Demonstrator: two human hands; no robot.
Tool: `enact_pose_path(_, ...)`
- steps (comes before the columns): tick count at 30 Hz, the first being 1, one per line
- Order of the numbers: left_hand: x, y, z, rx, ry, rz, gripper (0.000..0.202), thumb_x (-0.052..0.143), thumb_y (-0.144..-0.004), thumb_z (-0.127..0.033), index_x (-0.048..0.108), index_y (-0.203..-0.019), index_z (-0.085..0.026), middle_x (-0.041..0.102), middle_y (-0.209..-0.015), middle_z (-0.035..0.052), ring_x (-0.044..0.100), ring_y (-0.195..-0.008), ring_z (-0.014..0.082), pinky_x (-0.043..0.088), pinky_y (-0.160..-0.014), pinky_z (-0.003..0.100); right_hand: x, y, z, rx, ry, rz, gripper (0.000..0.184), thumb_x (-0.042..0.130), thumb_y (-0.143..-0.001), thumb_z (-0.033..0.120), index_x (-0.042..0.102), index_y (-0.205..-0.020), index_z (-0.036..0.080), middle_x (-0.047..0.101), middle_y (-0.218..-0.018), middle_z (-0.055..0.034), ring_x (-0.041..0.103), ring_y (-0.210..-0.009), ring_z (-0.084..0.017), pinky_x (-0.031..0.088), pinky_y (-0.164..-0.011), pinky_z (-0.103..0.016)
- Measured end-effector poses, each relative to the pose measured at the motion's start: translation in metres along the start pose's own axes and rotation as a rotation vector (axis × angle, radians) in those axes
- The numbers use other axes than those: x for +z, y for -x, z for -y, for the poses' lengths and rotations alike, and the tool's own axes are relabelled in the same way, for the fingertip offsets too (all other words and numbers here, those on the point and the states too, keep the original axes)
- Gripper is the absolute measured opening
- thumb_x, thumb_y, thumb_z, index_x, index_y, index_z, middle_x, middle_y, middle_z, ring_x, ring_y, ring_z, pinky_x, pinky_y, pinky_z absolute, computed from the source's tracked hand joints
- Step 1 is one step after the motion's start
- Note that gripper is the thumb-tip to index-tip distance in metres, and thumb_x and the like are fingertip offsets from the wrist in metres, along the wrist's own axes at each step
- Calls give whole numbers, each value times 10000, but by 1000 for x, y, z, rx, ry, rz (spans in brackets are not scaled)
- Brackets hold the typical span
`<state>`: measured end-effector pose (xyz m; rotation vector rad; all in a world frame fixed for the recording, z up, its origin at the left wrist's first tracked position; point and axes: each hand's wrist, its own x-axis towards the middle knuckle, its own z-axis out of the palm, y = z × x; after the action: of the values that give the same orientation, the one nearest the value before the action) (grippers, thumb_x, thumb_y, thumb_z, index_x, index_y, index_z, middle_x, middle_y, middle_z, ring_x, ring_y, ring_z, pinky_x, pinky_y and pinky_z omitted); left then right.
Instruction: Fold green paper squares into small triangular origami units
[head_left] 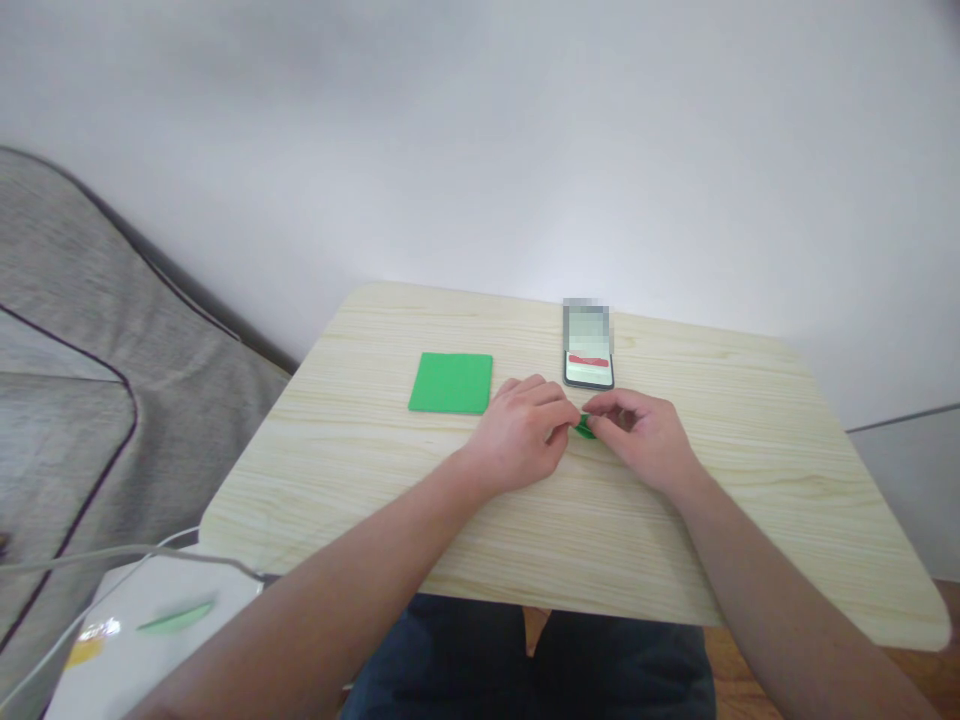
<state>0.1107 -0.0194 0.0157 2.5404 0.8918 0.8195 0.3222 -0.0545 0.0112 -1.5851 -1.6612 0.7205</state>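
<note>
My head camera looks forward and down from above and behind my fingers (556, 412), well apart from them.

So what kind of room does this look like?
Probably a room in someone's home: a grey upholstered seat, likely a sofa, beside a wood-grain table, and a plain pale wall behind.

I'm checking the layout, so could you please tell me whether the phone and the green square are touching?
Apart; the head view shows wood-grain tabletop between the green square and the phone.
</note>
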Motion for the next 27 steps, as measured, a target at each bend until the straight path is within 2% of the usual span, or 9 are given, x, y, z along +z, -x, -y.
enact_pose_path(6,0,1,0,24,-5,-17,211,546,-900,-105,707,-955,-228,710,-981,50,594,-999,223,418,-867,373,0,1,3,-34,2,35,101,690,-836,252,778,-874,220,756,-782,-18,632,-660,-177,487,-623,-315)
enact_pose_path(14,0,1,0,21,32,-41,213,538,-899,-94,709,-943,-213,703,-982,60,597,-983,219,440,-863,364,0,1,0,-21,-40,56,115,701,-867,289,792,-907,231,793,-877,-34,716,-776,-210,545,-714,-339)
enact_pose_path(21,2,0,3,28,67,-86,208,550,-894,-87,706,-951,-212,698,-983,49,596,-961,208,457,-847,358,1,0,-1,-4,-44,10,106,720,-840,288,789,-890,225,784,-840,-31,702,-732,-204,538,-671,-332)
enact_pose_path(27,2,0,2,23,69,-82,223,539,-899,-79,709,-946,-215,681,-1000,47,588,-970,203,458,-849,352,3,-1,-2,-6,-110,-10,83,727,-826,264,744,-896,221,760,-817,-22,667,-704,-180,521,-652,-314)
